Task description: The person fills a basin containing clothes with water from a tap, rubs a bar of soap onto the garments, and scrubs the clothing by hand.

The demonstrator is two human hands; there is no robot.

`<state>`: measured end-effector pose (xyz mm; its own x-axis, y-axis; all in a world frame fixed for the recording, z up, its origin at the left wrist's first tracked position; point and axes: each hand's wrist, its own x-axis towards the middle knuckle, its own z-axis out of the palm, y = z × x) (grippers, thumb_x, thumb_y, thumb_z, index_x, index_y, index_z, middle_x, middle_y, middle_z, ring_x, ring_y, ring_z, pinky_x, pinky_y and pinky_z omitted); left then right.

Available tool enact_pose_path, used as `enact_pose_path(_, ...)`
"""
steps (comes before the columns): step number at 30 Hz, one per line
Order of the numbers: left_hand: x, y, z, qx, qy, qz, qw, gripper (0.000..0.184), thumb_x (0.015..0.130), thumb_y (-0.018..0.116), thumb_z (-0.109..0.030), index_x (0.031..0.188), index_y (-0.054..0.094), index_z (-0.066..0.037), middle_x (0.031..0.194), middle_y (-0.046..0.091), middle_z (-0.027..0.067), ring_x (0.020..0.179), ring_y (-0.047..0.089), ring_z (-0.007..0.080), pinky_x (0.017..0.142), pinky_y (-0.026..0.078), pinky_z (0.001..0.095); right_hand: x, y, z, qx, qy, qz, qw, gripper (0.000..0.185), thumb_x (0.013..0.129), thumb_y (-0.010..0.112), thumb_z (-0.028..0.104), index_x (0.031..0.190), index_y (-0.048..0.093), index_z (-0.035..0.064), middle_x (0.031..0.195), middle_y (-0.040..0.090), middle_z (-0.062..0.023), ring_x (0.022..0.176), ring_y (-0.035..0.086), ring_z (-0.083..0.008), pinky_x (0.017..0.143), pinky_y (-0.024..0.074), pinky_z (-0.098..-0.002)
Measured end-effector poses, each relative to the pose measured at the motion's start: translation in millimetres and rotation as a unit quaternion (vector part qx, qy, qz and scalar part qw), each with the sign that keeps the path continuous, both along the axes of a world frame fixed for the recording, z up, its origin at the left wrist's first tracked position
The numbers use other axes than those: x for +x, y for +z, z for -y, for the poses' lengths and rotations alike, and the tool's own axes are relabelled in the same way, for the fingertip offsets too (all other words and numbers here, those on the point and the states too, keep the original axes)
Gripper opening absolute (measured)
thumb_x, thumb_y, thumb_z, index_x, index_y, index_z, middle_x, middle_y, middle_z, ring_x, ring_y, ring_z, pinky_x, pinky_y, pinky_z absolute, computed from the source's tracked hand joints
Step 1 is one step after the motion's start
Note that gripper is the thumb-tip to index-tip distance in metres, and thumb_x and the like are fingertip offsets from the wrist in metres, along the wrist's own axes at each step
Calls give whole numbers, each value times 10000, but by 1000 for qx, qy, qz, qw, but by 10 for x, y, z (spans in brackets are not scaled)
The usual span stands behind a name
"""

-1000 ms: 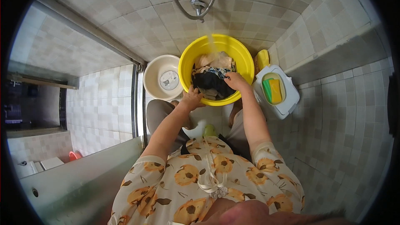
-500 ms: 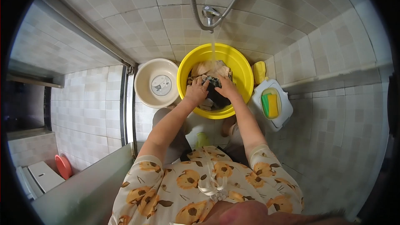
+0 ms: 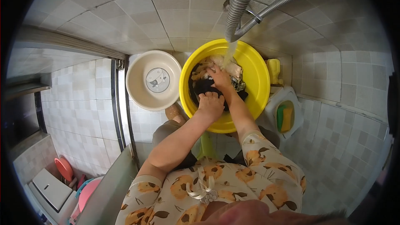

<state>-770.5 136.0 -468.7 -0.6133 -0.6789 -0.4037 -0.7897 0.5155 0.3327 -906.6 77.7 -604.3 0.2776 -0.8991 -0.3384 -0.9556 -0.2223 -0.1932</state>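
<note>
A yellow basin (image 3: 257, 100) holds a heap of clothes, with beige cloth (image 3: 234, 67) at the back and black cloth (image 3: 203, 86) in front. Water (image 3: 229, 55) runs down onto the heap from behind a metal hose. My right hand (image 3: 221, 78) lies on the clothes near the middle, fingers spread. Nearer to me, my left hand (image 3: 211, 104) presses on the black cloth with its fingers curled; whether it grips any of it is hidden.
A cream basin (image 3: 135, 77) with a cartoon print stands left of the yellow one. To the right are a yellow bottle (image 3: 273, 71) and a white lidded bin (image 3: 271, 110) bearing green and yellow bars (image 3: 285, 118). Metal hoses (image 3: 243, 6) hang above.
My right hand has moved back and left over the clothes, while my left hand has come nearer to me and curled. The view has shifted, bringing the hose closer.
</note>
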Motion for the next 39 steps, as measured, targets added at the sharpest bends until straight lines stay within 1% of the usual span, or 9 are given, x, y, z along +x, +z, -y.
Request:
enact_pose_path(3, -20, 29, 80, -2, 4, 10, 1000, 322, 836, 597, -343, 1056, 580, -108, 1019, 587, 109, 960, 566, 269, 792, 440, 448, -117, -110, 47, -20, -139, 51, 989, 703, 674, 775, 174, 1287, 431, 146, 914, 629, -186, 958, 586, -361, 811, 457, -468)
enact_pose_path(6, 6, 34, 142, 14, 29, 32, 999, 337, 834, 603, -345, 1075, 583, -110, 1059, 586, 108, 1009, 563, 269, 814, 439, 446, -160, 30, -132, 32, -373, 66, 925, 593, 724, 755, 213, 1230, 457, 131, 1093, 611, -169, 998, 583, -380, 818, 468, -463)
enact_pose_path(10, 19, 32, 180, 34, 37, 45, 998, 371, 850, 577, -361, 1125, 580, -112, 1120, 580, 103, 1070, 552, 272, 844, 436, 447, -547, -187, -491, -86, -647, 267, 709, 484, 825, 671, 219, 1228, 503, 11, 1186, 583, -181, 1101, 551, -355, 942, 427, -398)
enact_pose_path(14, 75, 21, 185, 49, 40, 86, 994, 409, 873, 526, -383, 1189, 567, -127, 1180, 569, 101, 1113, 545, 277, 862, 434, 469, -699, 672, -616, 4, -773, 549, 319, 473, 895, 599, 298, 1240, 493, -8, 1247, 549, -148, 1128, 536, -310, 923, 443, -467)
enact_pose_path(19, 59, -39, 144, 52, 60, 47, 996, 331, 891, 480, -239, 1159, 596, -82, 1190, 585, 125, 1087, 572, 292, 813, 459, 512, -437, 899, -874, -25, -646, 741, 182, 478, 917, 544, 400, 1245, 491, 56, 1243, 542, -148, 1027, 597, -314, 905, 485, -507)
enact_pose_path(22, 63, -3, 121, 41, 58, 70, 995, 368, 879, 529, -342, 1161, 568, -109, 1121, 603, 105, 1064, 576, 284, 833, 467, 424, -380, 716, -983, 158, -659, 628, 381, 489, 909, 549, 428, 1240, 492, 73, 1023, 629, -153, 984, 613, -332, 833, 522, -495)
enact_pose_path(26, 93, -43, 63, -25, 66, 10, 997, 368, 881, 528, -321, 1163, 551, -85, 1129, 594, 118, 1012, 598, 283, 831, 460, 439, -459, 521, -840, 126, -342, 59, 929, 627, 789, 703, 375, 1303, 459, 112, 1174, 555, -173, 1045, 572, -381, 844, 478, -508)
enact_pose_path(32, -14, -14, 32, -17, 19, 30, 999, 372, 875, 505, -323, 1143, 557, -71, 1087, 601, 124, 998, 597, 285, 778, 458, 464, -141, 849, -92, -97, -21, -43, 994, 803, 662, 779, 199, 1372, 405, 211, 1387, 384, -131, 1226, 372, -366, 1003, 308, -494)
enact_pose_path(39, -72, 10, 82, -30, 65, 26, 997, 400, 847, 551, -311, 1174, 551, -83, 1142, 576, 146, 1014, 573, 285, 747, 469, 449, 44, 252, 536, 63, 121, -85, 987, 942, 589, 818, 296, 1405, 350, 245, 1431, 326, -154, 1284, 331, -379, 1069, 250, -511)
